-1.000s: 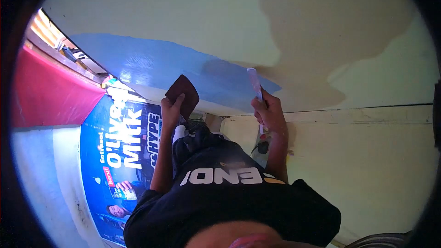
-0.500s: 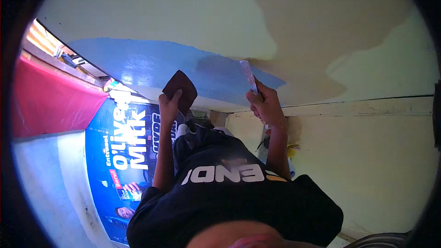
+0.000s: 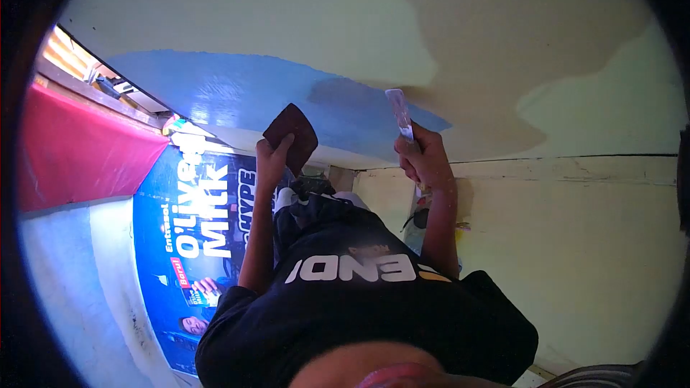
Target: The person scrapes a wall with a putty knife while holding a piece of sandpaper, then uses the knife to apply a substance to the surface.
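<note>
My left hand (image 3: 271, 159) is raised and grips a dark brown sheet (image 3: 291, 136), which it holds against the lower edge of the blue painted band (image 3: 237, 93) on the pale wall. My right hand (image 3: 425, 160) is closed around the handle of a scraper. The scraper's pale flat blade (image 3: 399, 113) points up and rests where the blue band's right end meets a cream patch (image 3: 503, 50). My black shirt with white lettering (image 3: 359, 271) fills the lower middle of the view.
A blue printed banner (image 3: 194, 230) lies at lower left, with a red surface (image 3: 79, 158) beside it. A windowed opening (image 3: 72, 54) shows at far left. A pale ledge or floor edge (image 3: 575, 170) runs off to the right. Small dark items (image 3: 310, 187) sit between my arms.
The scraper blade dipped left along the blue band's end, then came back to about where it was. My left hand with the brown sheet shifted slightly right.
</note>
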{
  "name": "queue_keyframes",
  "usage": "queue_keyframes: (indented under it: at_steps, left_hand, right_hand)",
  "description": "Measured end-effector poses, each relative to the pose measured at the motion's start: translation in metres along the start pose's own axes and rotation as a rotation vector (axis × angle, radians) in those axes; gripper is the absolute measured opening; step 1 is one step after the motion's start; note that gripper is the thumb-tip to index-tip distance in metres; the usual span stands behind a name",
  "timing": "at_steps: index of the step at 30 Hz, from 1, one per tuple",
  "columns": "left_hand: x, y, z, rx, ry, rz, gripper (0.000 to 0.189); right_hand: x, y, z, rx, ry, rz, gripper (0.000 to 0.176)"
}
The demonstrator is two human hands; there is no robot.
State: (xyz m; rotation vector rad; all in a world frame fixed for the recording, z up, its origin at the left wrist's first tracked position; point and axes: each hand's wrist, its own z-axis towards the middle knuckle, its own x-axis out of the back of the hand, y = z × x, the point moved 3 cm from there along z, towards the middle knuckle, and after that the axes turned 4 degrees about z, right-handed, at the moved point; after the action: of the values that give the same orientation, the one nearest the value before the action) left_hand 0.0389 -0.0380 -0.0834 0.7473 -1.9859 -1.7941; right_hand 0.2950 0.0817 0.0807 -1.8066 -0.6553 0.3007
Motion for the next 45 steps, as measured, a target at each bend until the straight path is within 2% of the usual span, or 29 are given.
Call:
queue_keyframes:
  at_steps: [5, 13, 16, 19, 22, 25, 28, 31, 35, 38, 43, 45]
  left_hand:
    - [0.005, -0.012, -0.001, 0.038, 0.075, 0.051, 0.024]
    - [0.002, -0.001, 0.0, 0.079, 0.033, 0.035, 0.024]
    - [0.001, -0.001, 0.001, 0.065, 0.028, 0.008, 0.024]
    - [0.003, -0.006, 0.004, 0.068, 0.031, -0.015, 0.024]
    - [0.002, -0.016, 0.006, 0.09, 0.043, 0.011, 0.025]
    - [0.002, -0.019, 0.008, 0.054, 0.035, -0.032, 0.025]
    - [0.002, -0.014, 0.011, 0.034, 0.021, -0.028, 0.025]
    - [0.0, -0.001, 0.013, 0.037, 0.033, 0.029, 0.025]
    - [0.001, 0.009, 0.014, 0.052, 0.02, 0.106, 0.025]
    - [-0.001, 0.003, 0.016, 0.048, 0.02, -0.006, 0.025]
    - [0.003, 0.004, 0.012, 0.081, -0.108, 0.066, 0.027]
    - [-0.001, 0.006, 0.011, 0.076, -0.169, 0.07, 0.028]
  right_hand:
    - [0.008, 0.01, 0.0, 0.031, -0.004, -0.013, 0.033]
    - [-0.009, 0.005, 0.014, 0.065, -0.041, -0.073, 0.042]
    - [-0.013, 0.006, 0.013, 0.046, -0.03, -0.003, 0.044]
    - [-0.012, -0.001, 0.01, -0.001, -0.072, -0.05, 0.062]
    - [-0.013, 0.001, 0.009, 0.067, -0.06, -0.045, 0.061]
    - [-0.012, -0.002, 0.006, -0.058, -0.055, -0.018, 0.061]
    - [-0.022, -0.009, 0.011, 0.039, -0.076, -0.096, 0.06]
    - [-0.02, -0.001, 0.01, 0.008, -0.013, -0.042, 0.049]
    - [-0.021, -0.003, 0.011, 0.031, -0.038, -0.048, 0.055]
    - [-0.02, 0.003, 0.009, 0.046, -0.042, -0.053, 0.061]
    - [-0.019, -0.002, 0.008, -0.024, -0.055, -0.092, 0.062]
    - [-0.024, -0.006, 0.013, 0.064, -0.082, -0.111, 0.062]
